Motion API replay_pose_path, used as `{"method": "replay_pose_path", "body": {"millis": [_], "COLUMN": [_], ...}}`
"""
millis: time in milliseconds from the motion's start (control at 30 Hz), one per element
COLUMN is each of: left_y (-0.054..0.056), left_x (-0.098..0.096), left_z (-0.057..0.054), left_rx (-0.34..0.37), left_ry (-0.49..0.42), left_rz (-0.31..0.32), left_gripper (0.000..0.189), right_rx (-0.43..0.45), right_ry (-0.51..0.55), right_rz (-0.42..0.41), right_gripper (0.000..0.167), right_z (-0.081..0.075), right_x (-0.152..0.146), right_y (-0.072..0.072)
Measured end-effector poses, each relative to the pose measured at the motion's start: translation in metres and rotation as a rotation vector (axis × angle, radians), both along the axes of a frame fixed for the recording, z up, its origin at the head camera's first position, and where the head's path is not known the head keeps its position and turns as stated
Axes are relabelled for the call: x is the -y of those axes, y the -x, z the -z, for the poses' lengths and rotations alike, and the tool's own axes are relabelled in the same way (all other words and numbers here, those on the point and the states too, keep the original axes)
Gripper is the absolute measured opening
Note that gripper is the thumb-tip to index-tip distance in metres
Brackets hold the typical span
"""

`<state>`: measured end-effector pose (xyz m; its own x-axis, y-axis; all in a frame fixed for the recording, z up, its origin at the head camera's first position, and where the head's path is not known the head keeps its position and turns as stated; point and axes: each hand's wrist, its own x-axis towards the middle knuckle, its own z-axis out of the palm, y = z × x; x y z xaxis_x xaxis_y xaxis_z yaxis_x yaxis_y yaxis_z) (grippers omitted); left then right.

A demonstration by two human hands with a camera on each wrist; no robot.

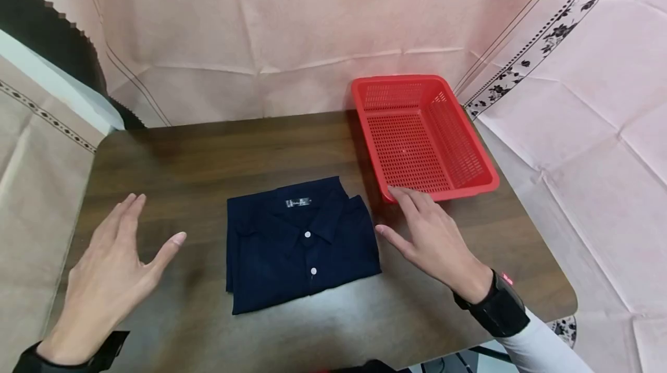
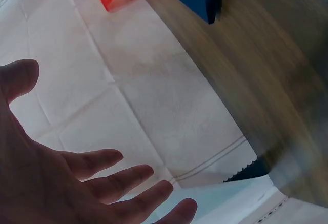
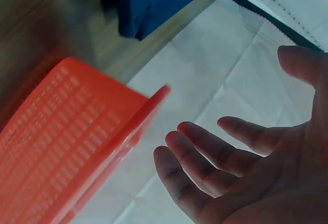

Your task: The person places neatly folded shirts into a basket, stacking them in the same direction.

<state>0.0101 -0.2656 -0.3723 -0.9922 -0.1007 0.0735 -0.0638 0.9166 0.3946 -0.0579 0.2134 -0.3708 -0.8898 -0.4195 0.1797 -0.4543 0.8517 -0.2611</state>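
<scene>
L hand (image 1: 109,271): above L side of wood-grain table (image 1: 182,176); fingers extended, slightly spread, thumb out wide.
Shirt (image 1: 276,269), 1 pc.: navy, folded, flat on table at approx. ctr.; label in collar, 2 white btns. showing.
Basket (image 1: 406,150), 1 pc.: red, perforated, on table R of shirt, by R edge.
R hand (image 1: 435,237): at basket's near-L corner, can't tell if touching; fingers relaxed, slightly spread, thumb apart, tip near shirt.
Cloth (image 1: 594,130), far R: pale, w/ dk. floral border.
</scene>
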Motion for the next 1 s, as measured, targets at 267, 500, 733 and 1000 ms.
{"method": "replay_pose_path", "body": {"millis": [267, 500, 733, 1000], "left_y": [0.009, 0.018, 0.027, 0.044], "left_x": [-0.013, -0.023, -0.031, -0.037], "left_z": [0.004, 0.012, 0.024, 0.044], "left_rx": [0.034, 0.062, 0.118, 0.251], "left_ry": [-0.012, -0.071, -0.136, -0.219], "left_rz": [0.017, 0.043, 0.043, 0.058], "left_gripper": [0.097, 0.096, 0.096, 0.100], "right_rx": [0.042, 0.082, 0.130, 0.186], "right_ry": [0.006, -0.003, -0.032, -0.106], "right_rz": [-0.050, -0.083, -0.076, -0.013], "right_gripper": [0.079, 0.078, 0.081, 0.085], "right_z": [0.002, 0.014, 0.029, 0.049], "right_x": [0.027, 0.054, 0.078, 0.093], "right_y": [0.006, 0.018, 0.030, 0.041]}}
